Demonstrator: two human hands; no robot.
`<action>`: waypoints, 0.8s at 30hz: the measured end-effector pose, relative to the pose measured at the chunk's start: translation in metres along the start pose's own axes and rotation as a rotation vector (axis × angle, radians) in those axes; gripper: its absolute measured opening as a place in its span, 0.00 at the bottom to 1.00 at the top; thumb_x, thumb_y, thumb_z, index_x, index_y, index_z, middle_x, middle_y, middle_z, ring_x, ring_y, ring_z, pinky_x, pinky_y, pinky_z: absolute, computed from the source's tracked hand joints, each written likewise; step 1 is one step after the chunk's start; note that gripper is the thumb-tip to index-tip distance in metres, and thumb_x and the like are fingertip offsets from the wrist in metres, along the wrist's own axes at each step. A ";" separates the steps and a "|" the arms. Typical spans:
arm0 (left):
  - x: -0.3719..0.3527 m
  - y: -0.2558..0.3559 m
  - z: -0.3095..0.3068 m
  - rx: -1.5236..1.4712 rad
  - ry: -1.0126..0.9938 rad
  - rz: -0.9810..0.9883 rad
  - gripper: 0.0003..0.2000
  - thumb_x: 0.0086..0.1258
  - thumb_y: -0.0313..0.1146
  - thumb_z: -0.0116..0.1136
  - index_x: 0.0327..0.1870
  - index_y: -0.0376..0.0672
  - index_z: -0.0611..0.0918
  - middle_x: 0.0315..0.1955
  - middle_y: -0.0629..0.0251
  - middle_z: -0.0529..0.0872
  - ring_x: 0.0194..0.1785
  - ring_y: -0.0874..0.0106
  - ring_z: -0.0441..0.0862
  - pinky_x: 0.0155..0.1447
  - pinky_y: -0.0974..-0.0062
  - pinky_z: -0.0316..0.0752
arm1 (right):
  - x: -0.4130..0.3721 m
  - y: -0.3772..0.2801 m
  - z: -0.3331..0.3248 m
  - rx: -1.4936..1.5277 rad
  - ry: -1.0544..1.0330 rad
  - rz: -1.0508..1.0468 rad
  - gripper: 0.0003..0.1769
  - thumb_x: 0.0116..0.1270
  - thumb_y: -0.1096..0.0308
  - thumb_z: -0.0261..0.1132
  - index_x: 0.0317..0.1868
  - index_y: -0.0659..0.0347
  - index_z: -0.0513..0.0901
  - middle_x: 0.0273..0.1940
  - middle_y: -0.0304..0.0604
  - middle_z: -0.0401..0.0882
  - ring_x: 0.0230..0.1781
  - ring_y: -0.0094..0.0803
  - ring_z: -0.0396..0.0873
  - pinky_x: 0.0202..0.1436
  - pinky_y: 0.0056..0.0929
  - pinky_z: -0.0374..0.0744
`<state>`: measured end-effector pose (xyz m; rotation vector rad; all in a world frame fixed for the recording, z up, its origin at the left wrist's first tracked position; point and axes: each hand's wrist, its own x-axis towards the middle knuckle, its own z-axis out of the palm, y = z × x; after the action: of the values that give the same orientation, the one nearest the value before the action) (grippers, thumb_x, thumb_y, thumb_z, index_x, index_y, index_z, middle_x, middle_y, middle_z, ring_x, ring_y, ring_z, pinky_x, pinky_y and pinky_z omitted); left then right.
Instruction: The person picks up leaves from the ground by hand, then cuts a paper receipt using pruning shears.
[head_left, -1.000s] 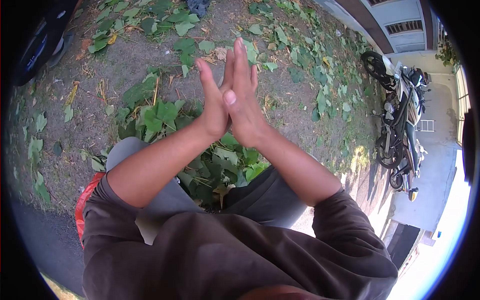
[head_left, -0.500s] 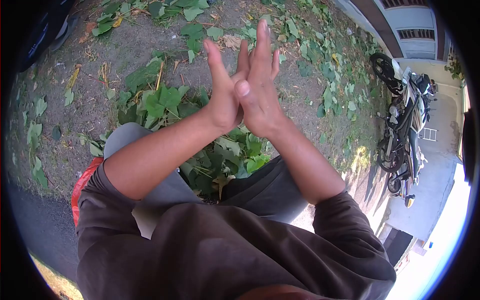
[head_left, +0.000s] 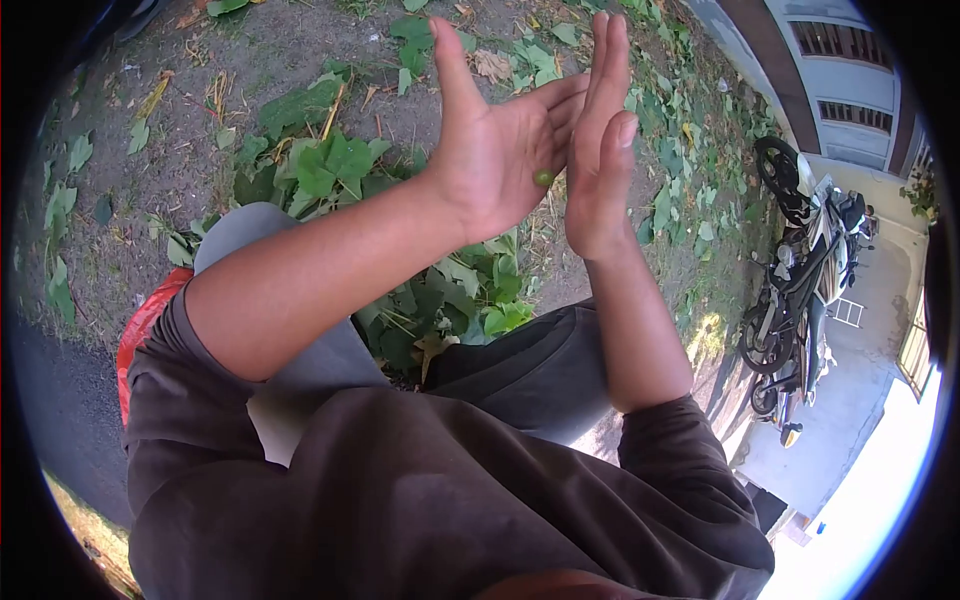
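Note:
My left hand (head_left: 500,150) is stretched out with its palm showing, thumb pointing up and fingers reaching to the right. A small round green thing (head_left: 543,178) lies against the lower edge of its palm, its kind too small to make out. My right hand (head_left: 599,145) stands upright just to the right, flat, with its fingers straight and close together. Its palm faces the left hand and overlaps those fingertips. Below both hands, a heap of green leaves (head_left: 450,300) lies between my legs.
More broad leaves (head_left: 335,165) and dry bits lie scattered over the bare ground (head_left: 290,60). Motorcycles (head_left: 800,270) stand at the right by a pale wall (head_left: 850,390). A red thing (head_left: 140,325) shows beside my left elbow.
My palms were pressed together and have come apart, the left turning its palm into view and the right shifting to the right. The small green thing now shows between them.

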<state>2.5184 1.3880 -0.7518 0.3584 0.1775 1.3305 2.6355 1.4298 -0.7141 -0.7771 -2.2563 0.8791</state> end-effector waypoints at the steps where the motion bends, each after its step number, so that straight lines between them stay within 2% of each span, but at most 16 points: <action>1: -0.001 -0.005 -0.002 -0.012 0.008 0.002 0.78 0.46 0.98 0.13 0.86 0.31 0.47 0.86 0.50 0.54 0.89 0.61 0.47 0.89 0.61 0.37 | -0.001 -0.001 0.002 -0.003 0.007 -0.016 0.55 0.79 0.26 0.30 0.84 0.69 0.39 0.86 0.63 0.39 0.88 0.53 0.36 0.86 0.53 0.31; 7: -0.009 -0.034 -0.006 -0.105 0.053 -0.013 0.75 0.50 0.97 0.16 0.86 0.31 0.49 0.85 0.50 0.56 0.89 0.62 0.49 0.88 0.58 0.42 | -0.010 -0.018 0.031 0.020 0.048 -0.105 0.52 0.80 0.27 0.31 0.83 0.67 0.51 0.83 0.63 0.51 0.87 0.52 0.46 0.86 0.53 0.40; 12: -0.007 -0.027 -0.008 -0.191 0.002 -0.055 0.75 0.52 0.96 0.16 0.84 0.29 0.55 0.83 0.49 0.63 0.86 0.61 0.58 0.87 0.61 0.52 | 0.012 -0.026 0.038 0.393 0.488 -0.133 0.51 0.81 0.29 0.31 0.81 0.66 0.61 0.80 0.63 0.61 0.85 0.51 0.55 0.87 0.52 0.47; 13: -0.010 -0.024 -0.013 -0.349 -0.095 -0.091 0.75 0.51 0.97 0.17 0.84 0.29 0.56 0.82 0.49 0.65 0.85 0.61 0.60 0.86 0.61 0.54 | 0.012 -0.020 0.035 0.443 0.506 -0.140 0.50 0.81 0.29 0.31 0.81 0.66 0.63 0.80 0.63 0.63 0.85 0.51 0.56 0.87 0.52 0.49; 14: -0.010 -0.022 -0.015 -0.431 -0.143 -0.110 0.76 0.50 0.97 0.17 0.84 0.29 0.56 0.82 0.49 0.66 0.85 0.61 0.62 0.86 0.61 0.55 | 0.010 -0.013 0.024 0.545 0.375 -0.156 0.54 0.80 0.26 0.25 0.83 0.65 0.58 0.81 0.64 0.60 0.85 0.53 0.54 0.87 0.54 0.43; 15: -0.011 -0.021 -0.018 -0.511 -0.190 -0.133 0.76 0.50 0.97 0.18 0.84 0.29 0.57 0.81 0.50 0.66 0.84 0.60 0.63 0.86 0.62 0.56 | 0.007 -0.010 0.022 0.542 0.378 -0.151 0.54 0.80 0.26 0.25 0.83 0.65 0.58 0.81 0.64 0.60 0.85 0.53 0.54 0.87 0.54 0.43; 16: -0.010 -0.022 -0.021 -0.563 -0.206 -0.149 0.77 0.49 0.97 0.18 0.84 0.28 0.57 0.80 0.50 0.68 0.84 0.60 0.64 0.86 0.61 0.56 | 0.006 -0.012 0.021 0.585 0.303 -0.185 0.55 0.79 0.25 0.23 0.82 0.66 0.60 0.83 0.60 0.56 0.87 0.49 0.47 0.88 0.50 0.39; 18: -0.009 -0.022 -0.017 -0.614 -0.220 -0.172 0.77 0.48 0.98 0.18 0.84 0.28 0.57 0.79 0.50 0.69 0.83 0.60 0.65 0.86 0.61 0.56 | 0.013 -0.035 0.031 0.627 0.236 -0.217 0.57 0.78 0.25 0.20 0.81 0.67 0.61 0.85 0.56 0.52 0.89 0.46 0.41 0.89 0.46 0.35; 19: -0.008 -0.019 -0.009 -0.464 -0.097 -0.188 0.77 0.48 0.98 0.19 0.83 0.28 0.57 0.79 0.49 0.69 0.83 0.60 0.65 0.86 0.61 0.56 | 0.028 -0.066 0.052 0.438 0.499 0.009 0.57 0.78 0.25 0.21 0.78 0.68 0.67 0.80 0.58 0.62 0.85 0.46 0.53 0.85 0.45 0.47; 20: -0.007 -0.016 -0.004 -0.312 0.025 -0.200 0.77 0.49 0.98 0.20 0.83 0.28 0.57 0.79 0.48 0.69 0.83 0.60 0.66 0.86 0.61 0.56 | 0.030 -0.067 0.054 0.334 0.628 0.115 0.57 0.78 0.25 0.21 0.76 0.68 0.69 0.77 0.59 0.66 0.82 0.46 0.59 0.84 0.44 0.54; 21: -0.006 -0.014 -0.003 -0.312 0.025 -0.196 0.77 0.49 0.98 0.20 0.83 0.28 0.57 0.79 0.48 0.69 0.83 0.60 0.66 0.86 0.61 0.56 | 0.031 -0.068 0.055 0.239 0.746 0.233 0.57 0.78 0.25 0.22 0.75 0.68 0.72 0.74 0.60 0.71 0.80 0.46 0.65 0.82 0.43 0.60; 23: -0.005 -0.009 -0.003 -0.383 0.003 -0.186 0.77 0.49 0.98 0.23 0.82 0.27 0.58 0.78 0.43 0.69 0.82 0.59 0.67 0.85 0.61 0.58 | 0.009 -0.020 0.017 0.756 0.401 -0.153 0.52 0.81 0.26 0.31 0.83 0.64 0.59 0.82 0.61 0.59 0.85 0.53 0.54 0.84 0.56 0.55; 24: -0.004 -0.007 -0.003 -0.383 0.004 -0.183 0.77 0.49 0.98 0.23 0.82 0.27 0.58 0.78 0.43 0.69 0.82 0.59 0.67 0.85 0.61 0.58 | 0.005 -0.012 0.005 0.757 0.398 -0.154 0.52 0.81 0.26 0.31 0.83 0.64 0.59 0.82 0.61 0.59 0.85 0.53 0.54 0.84 0.56 0.55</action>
<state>2.5225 1.3832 -0.7577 0.0147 -0.0425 1.1540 2.6252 1.4239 -0.7071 -0.3700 -1.4430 1.2537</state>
